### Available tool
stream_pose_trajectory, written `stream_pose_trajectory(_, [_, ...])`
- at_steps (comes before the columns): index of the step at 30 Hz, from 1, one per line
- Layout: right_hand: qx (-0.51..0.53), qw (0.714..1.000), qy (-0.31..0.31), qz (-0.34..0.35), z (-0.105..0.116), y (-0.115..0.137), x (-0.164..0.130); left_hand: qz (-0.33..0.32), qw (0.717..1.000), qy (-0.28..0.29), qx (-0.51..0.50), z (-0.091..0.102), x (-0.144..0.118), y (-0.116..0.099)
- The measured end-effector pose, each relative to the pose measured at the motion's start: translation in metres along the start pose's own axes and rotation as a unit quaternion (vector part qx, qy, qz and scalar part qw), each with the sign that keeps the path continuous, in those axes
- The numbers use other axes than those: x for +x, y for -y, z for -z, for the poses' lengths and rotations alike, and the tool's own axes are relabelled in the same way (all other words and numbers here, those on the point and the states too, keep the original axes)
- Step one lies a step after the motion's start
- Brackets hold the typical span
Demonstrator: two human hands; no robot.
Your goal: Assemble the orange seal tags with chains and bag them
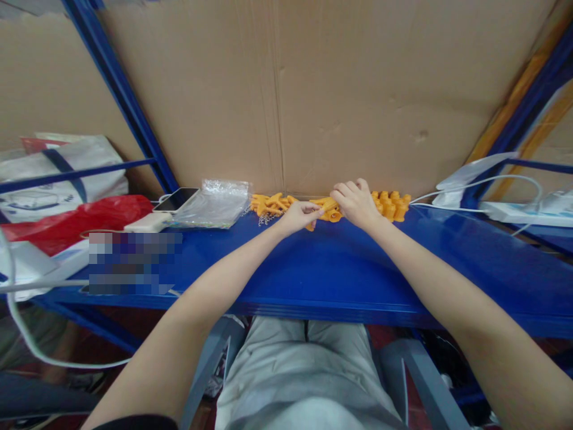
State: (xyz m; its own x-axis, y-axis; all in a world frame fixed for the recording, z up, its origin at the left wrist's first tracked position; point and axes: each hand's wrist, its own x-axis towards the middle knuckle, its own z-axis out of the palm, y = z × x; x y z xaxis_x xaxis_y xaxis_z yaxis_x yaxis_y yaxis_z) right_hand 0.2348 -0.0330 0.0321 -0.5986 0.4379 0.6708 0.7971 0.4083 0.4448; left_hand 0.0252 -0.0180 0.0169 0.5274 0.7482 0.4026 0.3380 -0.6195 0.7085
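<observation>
The person sat at a blue table (340,269), and both bare arms reached forward to the far edge of it, where a cardboard wall (286,89) stood. Along the foot of this wall lay a row of small orange plastic parts (273,205).

The left hand (301,216) was at the middle of this row. Its fingers were curled, and the thumb and the forefinger pinched one orange piece (330,210) that lay between the two hands. The rest of the loose orange parts, with some thin metal chains (265,219), were just to the left of this hand.

The right hand (355,202) was just beside the left one, to its right and a little farther toward the wall. It was half closed with the knuckles up, and its fingers rested on the same orange piece. Whether it really gripped the piece I could not tell, because the fingertips were hidden under the hand. Just beyond this hand, to its right, stood a neat group of orange parts (391,205), touching the wall.

To the left of the row were a clear plastic bag (215,203), a phone (176,199) and a red bag (76,221). On the right a white cable (474,182) ran to a white power strip (514,212).
</observation>
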Motion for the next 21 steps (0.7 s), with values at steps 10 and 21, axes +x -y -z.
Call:
stream_pose_trajectory(10, [0.054, 0.995, 0.079, 0.041, -0.001, 0.006, -0.002, -0.124, 0.911, -0.090, 0.382, 0.003, -0.007, 0.008])
stream_pose_trajectory(21, [-0.008, 0.965, -0.120, -0.232, -0.002, -0.071, -0.023, -0.020, 0.977, -0.135, 0.164, 0.007, 0.000, 0.024])
